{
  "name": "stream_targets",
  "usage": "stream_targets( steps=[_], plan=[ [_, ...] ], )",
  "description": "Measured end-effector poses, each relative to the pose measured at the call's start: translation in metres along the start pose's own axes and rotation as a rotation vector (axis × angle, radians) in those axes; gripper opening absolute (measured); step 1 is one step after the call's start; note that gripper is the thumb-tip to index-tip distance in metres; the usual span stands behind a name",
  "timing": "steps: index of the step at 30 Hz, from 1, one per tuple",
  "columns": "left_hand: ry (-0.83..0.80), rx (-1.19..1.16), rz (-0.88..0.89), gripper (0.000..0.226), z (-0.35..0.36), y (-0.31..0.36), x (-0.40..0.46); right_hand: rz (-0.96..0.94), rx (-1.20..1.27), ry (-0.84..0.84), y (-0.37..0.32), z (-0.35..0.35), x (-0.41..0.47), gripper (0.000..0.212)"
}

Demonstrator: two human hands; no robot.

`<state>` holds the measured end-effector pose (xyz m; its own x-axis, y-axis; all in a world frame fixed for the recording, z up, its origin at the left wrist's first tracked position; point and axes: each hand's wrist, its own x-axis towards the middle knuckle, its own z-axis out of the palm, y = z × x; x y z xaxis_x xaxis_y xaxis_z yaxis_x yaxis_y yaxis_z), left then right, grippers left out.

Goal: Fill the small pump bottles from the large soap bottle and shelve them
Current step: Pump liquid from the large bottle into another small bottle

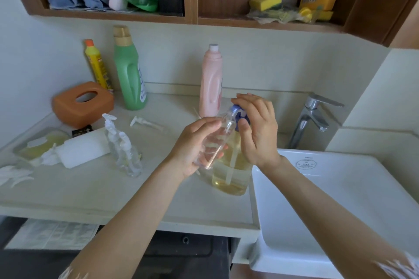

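Hands grip small bottle [215, 140] and blue pump [238, 115]; pink bottle [210, 81] stands behind.

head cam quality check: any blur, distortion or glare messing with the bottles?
Head view: wide-angle bending bows the counter edge and shelf; soft daylight, no harsh shadows; left hand and right hand slightly smeared; the clear small bottle barely separates from the large soap bottle behind; sleeves at the bottom corners streak.
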<state>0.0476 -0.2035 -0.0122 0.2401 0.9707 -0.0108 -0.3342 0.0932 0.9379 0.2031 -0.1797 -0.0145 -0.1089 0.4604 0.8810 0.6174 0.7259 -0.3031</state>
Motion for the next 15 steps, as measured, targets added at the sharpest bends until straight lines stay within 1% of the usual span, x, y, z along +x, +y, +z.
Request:
stream_targets(
  steps=[3, 8, 12, 15],
  plan=[
    [-0.016, 0.028, 0.012, 0.018, 0.0, 0.008, -0.001, 0.025, 0.035, -0.009, -0.002, -0.005, 0.008, 0.054],
    [-0.047, 0.01, 0.032, 0.039, 0.001, 0.005, -0.002, -0.023, 0.059, 0.038, 0.0, -0.001, -0.004, 0.044],
    [0.021, 0.007, 0.056, 0.039, 0.0, 0.0, -0.003, -0.082, -0.002, 0.077, 0.004, 0.009, -0.012, 0.055],
    [0.071, 0.008, 0.053, 0.039, -0.002, -0.004, -0.002, -0.083, -0.08, 0.076, 0.008, 0.013, -0.015, 0.054]
  ],
)
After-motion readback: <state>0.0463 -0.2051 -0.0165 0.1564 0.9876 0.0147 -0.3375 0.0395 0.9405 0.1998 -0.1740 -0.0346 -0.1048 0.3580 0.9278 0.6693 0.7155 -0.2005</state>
